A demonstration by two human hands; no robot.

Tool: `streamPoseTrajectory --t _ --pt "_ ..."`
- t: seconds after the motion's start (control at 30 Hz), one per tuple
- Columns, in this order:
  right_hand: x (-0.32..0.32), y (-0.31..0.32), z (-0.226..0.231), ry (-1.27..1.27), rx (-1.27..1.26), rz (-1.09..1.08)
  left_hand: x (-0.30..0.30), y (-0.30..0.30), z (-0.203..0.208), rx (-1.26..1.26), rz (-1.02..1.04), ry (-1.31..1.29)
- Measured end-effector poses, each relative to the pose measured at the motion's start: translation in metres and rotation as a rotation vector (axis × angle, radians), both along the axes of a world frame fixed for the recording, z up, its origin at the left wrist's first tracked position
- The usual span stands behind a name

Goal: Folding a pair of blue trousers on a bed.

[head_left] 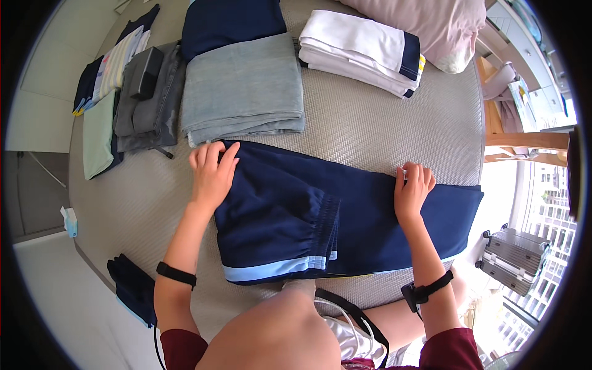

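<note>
Navy trousers (376, 216) lie folded lengthwise across the bed in front of me. Their gathered elastic end (324, 222) is turned back over the cloth, and a light blue stripe (274, 269) runs along the near edge. At the far left corner, my left hand (213, 172) has its fingers curled and closed on the fold. My right hand (414, 190) pinches the far edge, toward the right end of the trousers. The cloth under both hands is partly hidden.
Beyond the trousers sit folded grey trousers (243, 86), a navy folded garment (231, 24) and a white-and-navy stack (357, 52). At left are dark grey jeans (145, 114) bearing a black case (147, 73). Another navy garment (132, 287) lies near my left arm. A suitcase (513, 259) stands beyond the bed's right edge.
</note>
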State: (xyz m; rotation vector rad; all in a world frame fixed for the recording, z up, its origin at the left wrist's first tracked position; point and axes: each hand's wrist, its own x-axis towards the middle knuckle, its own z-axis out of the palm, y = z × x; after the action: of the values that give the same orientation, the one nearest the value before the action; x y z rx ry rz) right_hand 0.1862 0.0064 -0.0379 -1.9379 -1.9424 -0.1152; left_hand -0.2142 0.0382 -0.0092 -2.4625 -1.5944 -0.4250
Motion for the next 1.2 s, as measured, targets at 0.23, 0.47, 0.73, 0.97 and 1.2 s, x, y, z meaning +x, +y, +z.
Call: streamPoseTrajectory --t 0.23,0.47,0.73,0.97,1.2 --pt "-0.084 -0.051 0.055 0.298 -0.173 0.802 0.047 -0.013 0.011 -0.207 -0.123 -0.033" --pt "-0.122 -0.060 0.044 0.110 -0.457 0.879 0.044 -0.004 -0.003 -0.359 -0.126 0.089" --pt "-0.117 -0.060 0.044 0.095 -0.597 0.924 0.071 -0.034 0.001 -0.297 -0.030 -0.019" --pt "-0.092 -0.071 0.024 0.109 -0.443 0.720 0.086 -0.072 -0.017 -0.465 -0.029 -0.090" --pt "-0.001 -0.052 0.018 -0.029 -0.406 0.295 0.084 -0.072 -0.019 -0.420 -0.027 -0.071"
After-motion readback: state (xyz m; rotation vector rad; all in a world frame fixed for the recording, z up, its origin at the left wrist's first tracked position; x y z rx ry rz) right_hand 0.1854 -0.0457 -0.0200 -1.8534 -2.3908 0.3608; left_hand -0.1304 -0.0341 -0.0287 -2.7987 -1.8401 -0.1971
